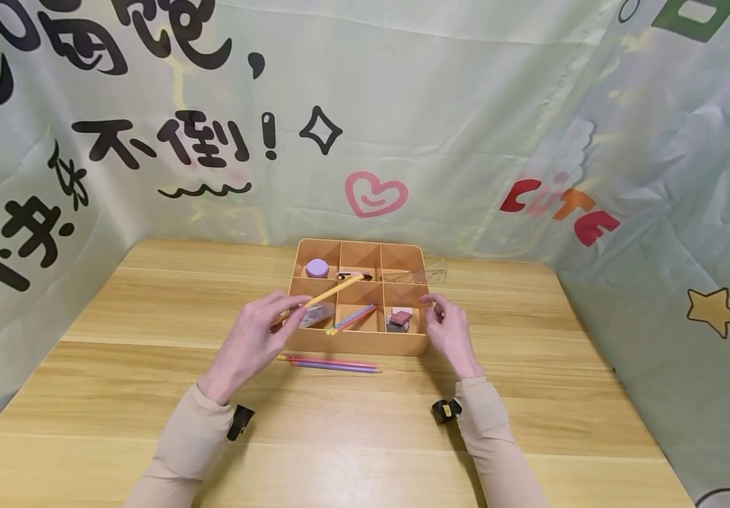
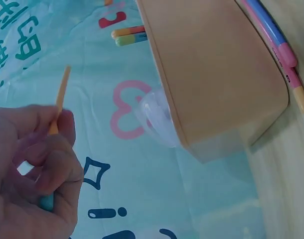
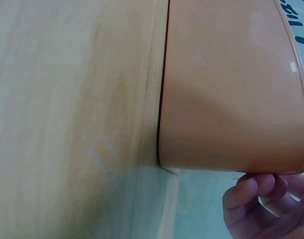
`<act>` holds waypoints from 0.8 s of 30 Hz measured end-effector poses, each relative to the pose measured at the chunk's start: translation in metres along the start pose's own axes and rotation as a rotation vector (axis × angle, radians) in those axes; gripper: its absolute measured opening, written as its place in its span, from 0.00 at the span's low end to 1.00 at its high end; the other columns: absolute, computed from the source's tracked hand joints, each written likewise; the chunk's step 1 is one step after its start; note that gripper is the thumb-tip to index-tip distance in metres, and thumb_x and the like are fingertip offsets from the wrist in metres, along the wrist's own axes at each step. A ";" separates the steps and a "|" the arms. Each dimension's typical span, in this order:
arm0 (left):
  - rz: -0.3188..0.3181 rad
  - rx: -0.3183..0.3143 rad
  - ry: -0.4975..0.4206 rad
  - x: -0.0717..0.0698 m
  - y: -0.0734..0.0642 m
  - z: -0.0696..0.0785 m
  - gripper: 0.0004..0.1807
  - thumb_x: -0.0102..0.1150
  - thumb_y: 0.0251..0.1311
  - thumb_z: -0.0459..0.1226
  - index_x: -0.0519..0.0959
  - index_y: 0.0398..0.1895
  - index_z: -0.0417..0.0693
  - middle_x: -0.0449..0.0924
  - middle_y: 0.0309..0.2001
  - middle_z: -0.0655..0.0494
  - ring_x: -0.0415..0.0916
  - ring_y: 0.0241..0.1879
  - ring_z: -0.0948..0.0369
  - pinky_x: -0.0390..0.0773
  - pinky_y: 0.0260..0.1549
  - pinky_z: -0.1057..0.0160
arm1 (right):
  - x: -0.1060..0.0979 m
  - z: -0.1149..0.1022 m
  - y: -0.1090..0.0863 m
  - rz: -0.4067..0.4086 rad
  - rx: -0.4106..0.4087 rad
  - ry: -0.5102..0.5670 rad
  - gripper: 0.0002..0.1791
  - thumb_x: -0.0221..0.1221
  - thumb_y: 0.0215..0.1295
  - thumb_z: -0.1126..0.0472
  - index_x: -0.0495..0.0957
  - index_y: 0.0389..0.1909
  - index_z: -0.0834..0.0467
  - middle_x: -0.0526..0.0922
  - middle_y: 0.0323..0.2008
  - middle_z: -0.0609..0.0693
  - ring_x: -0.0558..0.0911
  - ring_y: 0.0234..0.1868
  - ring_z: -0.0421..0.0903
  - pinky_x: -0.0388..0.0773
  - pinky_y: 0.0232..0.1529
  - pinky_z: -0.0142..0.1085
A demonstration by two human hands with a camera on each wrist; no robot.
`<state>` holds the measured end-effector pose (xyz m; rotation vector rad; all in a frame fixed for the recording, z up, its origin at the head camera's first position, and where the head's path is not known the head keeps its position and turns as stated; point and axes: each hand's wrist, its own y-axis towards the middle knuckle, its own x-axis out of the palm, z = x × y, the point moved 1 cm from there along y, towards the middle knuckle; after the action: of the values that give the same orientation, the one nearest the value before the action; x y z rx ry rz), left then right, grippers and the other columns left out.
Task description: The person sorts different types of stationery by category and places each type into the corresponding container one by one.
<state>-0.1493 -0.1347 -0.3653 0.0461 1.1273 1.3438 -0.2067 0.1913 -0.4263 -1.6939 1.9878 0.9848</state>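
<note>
My left hand (image 1: 253, 335) pinches a slim yellow-orange pen (image 1: 333, 289) between thumb and fingers, slanting up over the left side of a divided orange storage box (image 1: 352, 343). A teal end (image 2: 47, 202) shows below the curled fingers in the left wrist view. At the box's right side, my right hand (image 1: 450, 330) holds the rim, its curled fingers (image 3: 241, 193) against the outer wall in the right wrist view. Two coloured pens (image 1: 353, 319) lean in the front middle compartment. In front of the box lie a pink and a purple pen (image 1: 339, 366).
The box also holds a purple round item (image 1: 317, 268), a clear item (image 1: 316, 315) front left, small eraser-like blocks (image 1: 400, 318) front right, and a transparent ruler (image 1: 436, 272) jutting over the right rim. A printed cloth (image 1: 441, 141) hangs behind the wooden table (image 1: 511, 367).
</note>
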 end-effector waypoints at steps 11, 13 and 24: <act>0.094 0.069 -0.008 0.007 0.000 0.000 0.16 0.66 0.57 0.22 0.85 0.50 0.35 0.79 0.39 0.50 0.68 0.28 0.68 0.70 0.22 0.72 | 0.000 0.000 -0.001 -0.012 0.010 0.009 0.15 0.52 0.66 0.70 0.83 0.49 0.61 0.66 0.17 0.46 0.64 0.17 0.41 0.61 0.23 0.33; 0.151 0.095 -0.040 0.008 0.000 -0.001 0.15 0.68 0.54 0.21 0.87 0.45 0.36 0.80 0.35 0.51 0.69 0.26 0.67 0.70 0.22 0.74 | 0.000 0.000 -0.001 -0.011 0.008 0.010 0.15 0.52 0.66 0.70 0.83 0.49 0.61 0.66 0.17 0.46 0.64 0.17 0.41 0.61 0.23 0.33; 0.295 0.187 -0.018 0.012 0.001 0.001 0.15 0.75 0.40 0.18 0.88 0.34 0.35 0.89 0.30 0.47 0.84 0.26 0.58 0.80 0.30 0.74 | 0.000 0.001 -0.001 -0.011 0.001 0.013 0.16 0.52 0.65 0.70 0.83 0.49 0.62 0.66 0.17 0.46 0.64 0.17 0.41 0.61 0.23 0.33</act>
<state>-0.1513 -0.1247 -0.3714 0.3728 1.2636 1.4886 -0.2062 0.1919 -0.4269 -1.7133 1.9844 0.9720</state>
